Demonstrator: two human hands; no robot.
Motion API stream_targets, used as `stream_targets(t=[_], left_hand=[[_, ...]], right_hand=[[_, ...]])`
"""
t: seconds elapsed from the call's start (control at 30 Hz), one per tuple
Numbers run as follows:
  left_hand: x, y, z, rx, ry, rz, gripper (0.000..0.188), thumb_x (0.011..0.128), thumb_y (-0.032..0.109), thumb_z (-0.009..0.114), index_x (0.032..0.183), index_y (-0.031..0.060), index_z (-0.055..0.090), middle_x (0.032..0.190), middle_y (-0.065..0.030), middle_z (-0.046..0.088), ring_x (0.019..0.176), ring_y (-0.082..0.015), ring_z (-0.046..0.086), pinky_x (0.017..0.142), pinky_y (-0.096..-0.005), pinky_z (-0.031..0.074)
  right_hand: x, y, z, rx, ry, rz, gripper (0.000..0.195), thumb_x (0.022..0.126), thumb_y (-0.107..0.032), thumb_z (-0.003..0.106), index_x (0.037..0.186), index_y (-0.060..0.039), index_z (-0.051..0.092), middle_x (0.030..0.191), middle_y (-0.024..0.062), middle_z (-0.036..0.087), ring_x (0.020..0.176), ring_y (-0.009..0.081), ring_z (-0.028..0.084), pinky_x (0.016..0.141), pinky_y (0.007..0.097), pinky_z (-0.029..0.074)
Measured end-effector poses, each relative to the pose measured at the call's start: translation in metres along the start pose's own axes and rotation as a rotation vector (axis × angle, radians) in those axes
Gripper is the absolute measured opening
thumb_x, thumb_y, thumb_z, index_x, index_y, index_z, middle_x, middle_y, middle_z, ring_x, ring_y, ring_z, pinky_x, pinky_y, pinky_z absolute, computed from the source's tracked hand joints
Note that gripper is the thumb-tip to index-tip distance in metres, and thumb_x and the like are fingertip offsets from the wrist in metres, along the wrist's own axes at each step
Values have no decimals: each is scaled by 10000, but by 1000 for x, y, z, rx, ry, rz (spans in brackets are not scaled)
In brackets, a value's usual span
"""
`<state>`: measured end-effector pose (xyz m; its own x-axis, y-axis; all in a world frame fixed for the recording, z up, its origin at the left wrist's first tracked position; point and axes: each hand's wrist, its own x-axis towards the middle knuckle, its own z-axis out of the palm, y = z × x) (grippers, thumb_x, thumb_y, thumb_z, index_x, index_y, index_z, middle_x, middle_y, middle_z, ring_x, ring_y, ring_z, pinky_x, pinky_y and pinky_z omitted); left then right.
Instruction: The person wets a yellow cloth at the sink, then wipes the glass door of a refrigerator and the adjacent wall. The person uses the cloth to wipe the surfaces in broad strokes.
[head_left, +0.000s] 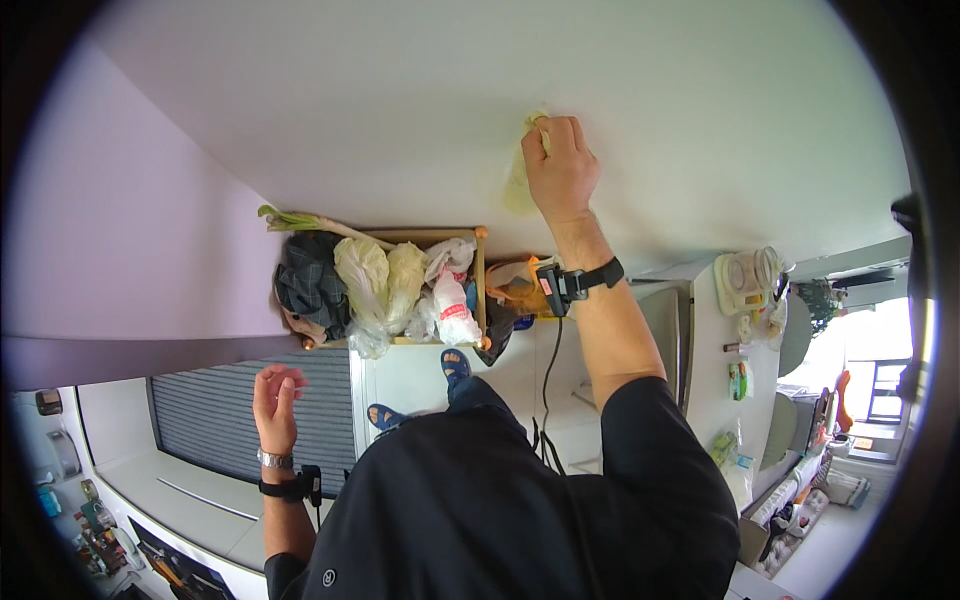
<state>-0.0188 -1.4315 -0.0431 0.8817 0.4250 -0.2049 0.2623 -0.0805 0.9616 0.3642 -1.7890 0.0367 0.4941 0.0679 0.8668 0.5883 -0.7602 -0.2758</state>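
Note:
My right hand (564, 166) is raised against the white wall (420, 127), its fingers closed on a thin pale yellow cloth (519, 187). Part of the cloth hangs below and to the left of the fingers, close to the wall. My left hand (276, 409) is held low on the left with nothing in it, its fingers loosely curled and apart. Between the hands, at the foot of the wall, a wooden-framed rack (480, 285) bears napa cabbages (362, 274), a leek (330, 223), a dark checked cloth (311, 274) and plastic bags (454, 304).
An orange bag (514, 281) and a black plastic bag (499, 330) sit right of the rack. A table (709, 345) with glass jars (750, 270) and packets stands further right. On the left are a grey ribbed mat (262, 412) and a purplish wall edge (150, 356).

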Motion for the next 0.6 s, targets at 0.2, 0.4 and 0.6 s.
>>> stream_targets(t=[0.2,0.4,0.6], left_hand=[[-1,-2,-2,-1,3,-5,244,1038,153,574,1254,48,529,1134,-111,704,965,-175,680,815,-283,533],[-4,-1,-2,-5,-12,-11,242,1033,144,584,1249,47,533,1145,-107,703,961,-172,681,825,-281,526],[0,10,8,-93,-28,19,242,1025,104,582,1247,21,532,1133,-102,692,985,-182,674,849,-294,520]], right_hand=[[1,-10,9,23,78,25,111,835,-61,688,853,-109,590,842,67,635,618,289,629,503,387,504],[21,-13,1,57,172,56,101,855,-62,677,870,-105,587,869,55,650,625,293,629,508,379,502],[-19,-33,-11,538,-316,607,110,954,-172,650,1001,-76,626,900,24,664,731,200,657,665,328,536]])
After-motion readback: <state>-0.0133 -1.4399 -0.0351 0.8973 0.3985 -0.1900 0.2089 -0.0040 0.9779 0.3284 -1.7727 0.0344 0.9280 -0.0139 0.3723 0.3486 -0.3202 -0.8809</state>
